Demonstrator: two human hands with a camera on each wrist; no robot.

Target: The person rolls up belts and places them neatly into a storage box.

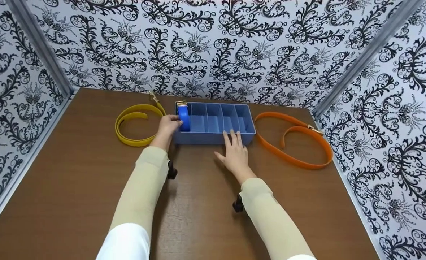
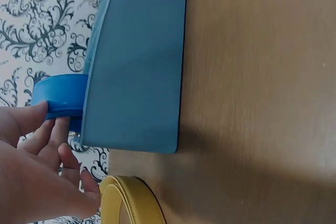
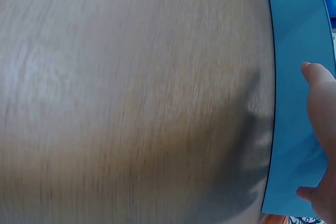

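A coiled blue strap (image 1: pixel 184 118) with gold-coloured metal on top stands on edge in the leftmost compartment of a blue-grey divided box (image 1: pixel 207 138). My left hand (image 1: pixel 168 126) pinches the coil between thumb and fingers at the box's left end. In the left wrist view the blue strap (image 2: pixel 62 95) sticks out above the rim, thumb on one side. My right hand (image 1: pixel 236 155) is spread at the front wall, its fingertips at the rim right of the middle. The right wrist view shows part of that hand (image 3: pixel 323 114) beside the box wall (image 3: pixel 296 35).
Left of the box lies a loosely coiled yellow strap (image 1: pixel 133 143) with a metal snap hook. To the right an orange strap (image 1: pixel 292 162) with a metal clasp lies in a wide loop. Patterned walls (image 1: pixel 198 47) enclose the brown table (image 1: pixel 198 202).
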